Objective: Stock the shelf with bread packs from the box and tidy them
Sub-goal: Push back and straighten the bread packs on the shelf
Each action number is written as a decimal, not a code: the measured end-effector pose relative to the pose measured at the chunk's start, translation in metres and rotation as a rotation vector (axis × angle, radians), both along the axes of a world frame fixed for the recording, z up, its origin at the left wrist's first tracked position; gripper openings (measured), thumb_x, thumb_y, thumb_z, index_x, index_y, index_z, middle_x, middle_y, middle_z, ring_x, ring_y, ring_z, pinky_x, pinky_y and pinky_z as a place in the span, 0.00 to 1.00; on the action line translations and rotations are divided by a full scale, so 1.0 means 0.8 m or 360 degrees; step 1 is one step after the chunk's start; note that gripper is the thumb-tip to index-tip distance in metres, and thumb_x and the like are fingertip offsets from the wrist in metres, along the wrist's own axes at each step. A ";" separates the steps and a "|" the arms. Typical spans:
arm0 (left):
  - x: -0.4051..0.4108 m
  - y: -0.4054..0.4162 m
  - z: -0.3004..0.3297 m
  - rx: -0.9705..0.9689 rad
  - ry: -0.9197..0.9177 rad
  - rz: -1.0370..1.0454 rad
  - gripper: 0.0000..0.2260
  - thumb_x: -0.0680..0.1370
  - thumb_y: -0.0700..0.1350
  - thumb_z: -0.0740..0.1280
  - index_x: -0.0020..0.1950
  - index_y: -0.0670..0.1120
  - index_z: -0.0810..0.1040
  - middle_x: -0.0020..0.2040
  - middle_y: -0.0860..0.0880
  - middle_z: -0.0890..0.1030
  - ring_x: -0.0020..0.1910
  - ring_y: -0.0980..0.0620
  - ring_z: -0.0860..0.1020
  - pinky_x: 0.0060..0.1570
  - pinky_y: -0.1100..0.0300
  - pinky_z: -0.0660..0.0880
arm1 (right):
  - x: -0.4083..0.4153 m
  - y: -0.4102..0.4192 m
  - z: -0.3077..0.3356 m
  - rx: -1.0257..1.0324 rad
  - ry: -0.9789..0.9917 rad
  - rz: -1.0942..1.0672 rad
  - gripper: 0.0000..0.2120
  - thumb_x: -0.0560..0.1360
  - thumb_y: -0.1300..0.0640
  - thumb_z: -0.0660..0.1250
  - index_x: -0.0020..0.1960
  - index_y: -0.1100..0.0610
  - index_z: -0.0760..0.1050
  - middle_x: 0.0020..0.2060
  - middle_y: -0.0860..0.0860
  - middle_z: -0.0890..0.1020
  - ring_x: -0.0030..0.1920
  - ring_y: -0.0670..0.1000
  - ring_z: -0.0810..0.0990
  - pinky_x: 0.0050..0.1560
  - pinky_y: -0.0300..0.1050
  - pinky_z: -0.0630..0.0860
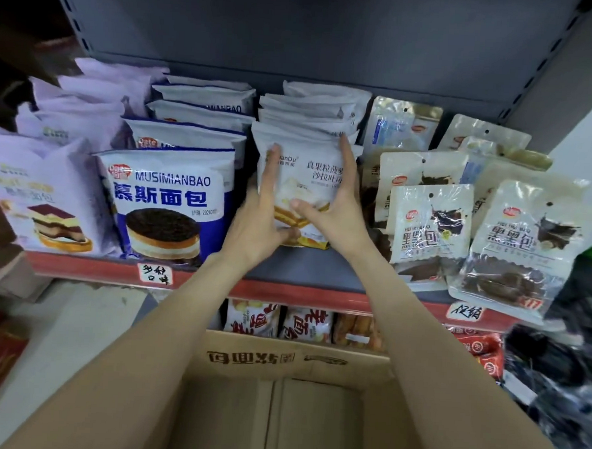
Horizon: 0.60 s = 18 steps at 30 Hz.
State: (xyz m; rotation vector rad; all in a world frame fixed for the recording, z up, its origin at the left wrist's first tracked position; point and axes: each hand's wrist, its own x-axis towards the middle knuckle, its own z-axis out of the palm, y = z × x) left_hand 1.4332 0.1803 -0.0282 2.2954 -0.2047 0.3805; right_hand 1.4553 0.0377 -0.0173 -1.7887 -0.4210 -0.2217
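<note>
Grey metal shelving (318, 40) fills my view, its back panel bare above a red-edged shelf (318, 294) crowded with rows of bread packs. Below me sits the cardboard box (278, 395), open at the top, its brown floor flaps showing between my forearms. On the shelf, pale purple packs (46, 190) stand at the far left, then a row of blue-and-white mousse bread packs (169, 200), then the white sandwich-bread row in the middle, and clear packs of dark bread (523, 243) leaning at the right. More packets (282, 319) show on the lower shelf just behind the box's far wall. I hold the front white pack (304, 176) upright at the head of its row, set back from the shelf's front edge, touching the packs behind it. My left hand (260, 219) presses its left side with straight fingers, the thumb curling under the bottom edge. My right hand (340, 206) clasps the right side, fingers running up the edge, thumb across the front.
</note>
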 end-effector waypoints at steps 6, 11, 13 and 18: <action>-0.010 0.001 -0.019 -0.0302 -0.0082 -0.0093 0.57 0.67 0.39 0.77 0.71 0.64 0.32 0.77 0.52 0.46 0.76 0.52 0.52 0.71 0.51 0.63 | -0.007 0.002 -0.007 0.0021 -0.0002 -0.0072 0.58 0.65 0.68 0.76 0.75 0.55 0.34 0.72 0.40 0.46 0.72 0.32 0.47 0.72 0.30 0.52; 0.007 0.004 -0.017 -0.0757 0.0076 -0.0079 0.60 0.64 0.42 0.79 0.75 0.56 0.33 0.77 0.50 0.56 0.74 0.54 0.60 0.70 0.53 0.66 | -0.003 0.008 -0.006 0.0164 0.0166 -0.0029 0.55 0.65 0.69 0.75 0.75 0.51 0.39 0.72 0.45 0.58 0.70 0.39 0.61 0.65 0.25 0.62; 0.014 -0.001 -0.013 -0.0852 0.0190 -0.0122 0.54 0.65 0.33 0.77 0.75 0.53 0.42 0.68 0.54 0.69 0.65 0.57 0.71 0.60 0.68 0.72 | -0.001 0.012 -0.006 0.0190 0.0244 -0.0029 0.52 0.67 0.70 0.74 0.75 0.49 0.42 0.67 0.50 0.69 0.65 0.44 0.70 0.59 0.27 0.69; 0.032 0.004 -0.017 -0.0819 0.0131 -0.0127 0.51 0.64 0.29 0.76 0.75 0.46 0.47 0.66 0.51 0.71 0.64 0.58 0.72 0.58 0.72 0.70 | 0.008 0.015 -0.011 0.0127 0.0222 -0.0127 0.49 0.69 0.63 0.74 0.77 0.54 0.43 0.60 0.43 0.73 0.55 0.32 0.72 0.51 0.21 0.68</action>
